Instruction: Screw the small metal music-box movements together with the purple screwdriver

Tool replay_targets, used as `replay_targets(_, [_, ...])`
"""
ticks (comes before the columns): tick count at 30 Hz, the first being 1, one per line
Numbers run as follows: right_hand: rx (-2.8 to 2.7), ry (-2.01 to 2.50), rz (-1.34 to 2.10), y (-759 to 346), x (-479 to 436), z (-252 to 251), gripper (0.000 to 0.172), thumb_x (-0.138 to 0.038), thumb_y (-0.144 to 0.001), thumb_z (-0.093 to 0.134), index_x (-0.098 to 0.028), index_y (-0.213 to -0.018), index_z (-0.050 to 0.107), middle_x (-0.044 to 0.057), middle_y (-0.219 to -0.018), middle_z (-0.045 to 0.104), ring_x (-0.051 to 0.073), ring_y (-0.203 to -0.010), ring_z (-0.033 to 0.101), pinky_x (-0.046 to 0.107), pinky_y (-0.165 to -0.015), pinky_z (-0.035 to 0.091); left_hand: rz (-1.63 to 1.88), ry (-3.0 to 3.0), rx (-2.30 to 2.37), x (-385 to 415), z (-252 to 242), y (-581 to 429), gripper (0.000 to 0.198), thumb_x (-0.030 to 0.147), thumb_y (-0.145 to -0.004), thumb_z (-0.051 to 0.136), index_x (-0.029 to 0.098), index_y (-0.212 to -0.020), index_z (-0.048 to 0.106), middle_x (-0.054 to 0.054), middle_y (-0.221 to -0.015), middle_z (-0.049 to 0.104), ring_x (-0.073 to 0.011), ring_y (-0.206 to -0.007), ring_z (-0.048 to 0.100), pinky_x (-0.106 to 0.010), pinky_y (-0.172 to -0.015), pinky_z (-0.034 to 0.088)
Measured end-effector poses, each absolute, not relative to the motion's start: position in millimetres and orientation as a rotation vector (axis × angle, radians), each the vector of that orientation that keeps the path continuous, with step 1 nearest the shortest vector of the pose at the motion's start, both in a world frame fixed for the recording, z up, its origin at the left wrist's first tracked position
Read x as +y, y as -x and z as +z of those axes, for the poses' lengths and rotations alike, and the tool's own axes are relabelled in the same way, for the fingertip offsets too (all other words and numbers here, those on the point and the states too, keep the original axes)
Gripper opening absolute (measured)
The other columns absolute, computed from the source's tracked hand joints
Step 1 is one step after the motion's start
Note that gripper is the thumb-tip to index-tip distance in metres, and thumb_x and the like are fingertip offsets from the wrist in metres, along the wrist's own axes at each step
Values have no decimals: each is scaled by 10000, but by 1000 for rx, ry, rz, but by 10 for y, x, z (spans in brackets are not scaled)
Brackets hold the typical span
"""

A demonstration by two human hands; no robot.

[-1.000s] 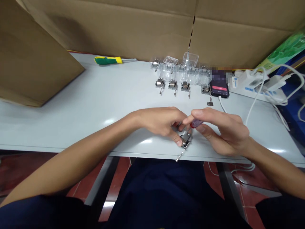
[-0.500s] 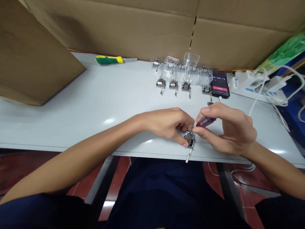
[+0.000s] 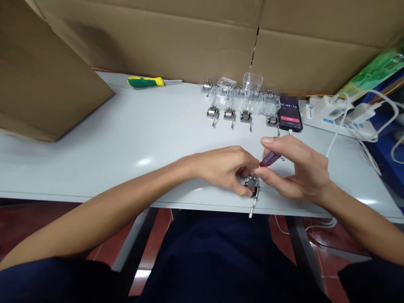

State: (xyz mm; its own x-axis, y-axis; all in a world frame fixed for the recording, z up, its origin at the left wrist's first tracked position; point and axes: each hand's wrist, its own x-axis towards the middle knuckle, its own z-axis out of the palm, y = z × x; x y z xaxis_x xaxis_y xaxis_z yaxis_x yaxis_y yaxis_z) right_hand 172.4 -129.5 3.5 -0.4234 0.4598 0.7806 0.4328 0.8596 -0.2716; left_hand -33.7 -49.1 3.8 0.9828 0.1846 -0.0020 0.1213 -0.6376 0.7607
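Note:
My left hand (image 3: pixel 225 168) is closed on a small metal mechanism (image 3: pixel 251 185) with a crank handle that sticks out over the front edge of the grey table (image 3: pixel 126 139). My right hand (image 3: pixel 296 170) pinches a small screwdriver with a dark red handle (image 3: pixel 270 158), its tip pointing down at the mechanism. The two hands touch at the mechanism.
Several more metal mechanisms (image 3: pixel 229 114) and clear plastic boxes (image 3: pixel 251 90) stand at the back of the table. A phone (image 3: pixel 289 114) lies to their right, beside a power strip with white cables (image 3: pixel 344 111). A yellow-green screwdriver (image 3: pixel 147 81) lies at the back left. Cardboard (image 3: pixel 41 80) stands behind and left.
The mechanism has turned, so its crank now points straight at the table edge. Both hands shifted slightly right, and my right hand's fingers closed round the screwdriver.

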Motion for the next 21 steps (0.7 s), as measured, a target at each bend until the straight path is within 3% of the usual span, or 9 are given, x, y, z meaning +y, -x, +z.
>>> replay_targets(4, [-2085, 667, 58, -1713, -1305, 65, 739, -99, -899, 654, -244, -1585, 419, 71, -1254, 747, 214, -904, 736, 394, -736, 640, 57, -2297, 216, -489, 65, 346, 252, 341, -803, 801, 149, -884, 659, -14, -808, 647, -136, -696, 573, -269, -611, 407])
replay_targets(9, [-2081, 666, -9, -1725, -1304, 55, 755, -156, -873, 762, -296, -1552, 464, 26, -1071, 783, 199, -769, 709, 388, -693, 632, -8, -2276, 175, -489, 96, 356, 209, 323, -838, 784, 155, -864, 662, -11, -804, 661, -137, -698, 593, -268, -612, 414])
replay_targets(14, [-2068, 702, 75, -1716, -1309, 51, 746, -131, -905, 677, -281, -1587, 416, 59, -1256, 755, 201, -818, 720, 405, -717, 642, -6, -2287, 186, -494, 101, 361, 241, 337, -836, 797, 145, -858, 653, -23, -805, 660, -147, -705, 609, -278, -617, 422])
replay_targets(18, [-2040, 616, 57, -1705, -1304, 75, 723, -135, -853, 776, -284, -1516, 528, 16, -971, 777, 194, -712, 698, 390, -661, 614, -28, -2271, 176, -495, 94, 363, 216, 323, -839, 796, 155, -866, 663, -23, -826, 664, -154, -734, 607, -279, -625, 419])
replay_targets(21, [-2064, 618, 124, -1706, -1305, 96, 685, -152, -889, 717, -292, -1528, 515, 24, -980, 772, 210, -758, 713, 395, -654, 612, -17, -2235, 173, -494, 76, 367, 229, 325, -838, 794, 159, -916, 659, -10, -820, 648, -140, -702, 581, -273, -613, 414])
